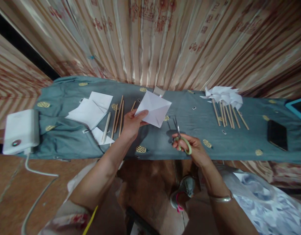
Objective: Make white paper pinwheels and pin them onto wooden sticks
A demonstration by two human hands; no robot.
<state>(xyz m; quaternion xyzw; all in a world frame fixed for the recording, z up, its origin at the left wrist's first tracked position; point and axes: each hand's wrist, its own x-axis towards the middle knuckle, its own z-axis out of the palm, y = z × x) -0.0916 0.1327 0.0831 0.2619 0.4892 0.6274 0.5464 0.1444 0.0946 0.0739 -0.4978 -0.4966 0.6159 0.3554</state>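
Observation:
My left hand (132, 124) is closed on the lower left corner of a white square of creased paper (155, 108), held above the grey-blue cloth (67, 98). My right hand (191, 148) grips green-handled scissors (180, 137), whose blades point up and away, a little right of the paper. The scissors do not touch the paper.
A stack of white paper squares (90, 111) and several wooden sticks (118, 118) lie to the left. Finished paper pinwheels on sticks (225, 98) lie at the right. A black phone (277, 134), a blue-edged tablet (298, 108) and a white box with a cable (21, 130) sit at the ends.

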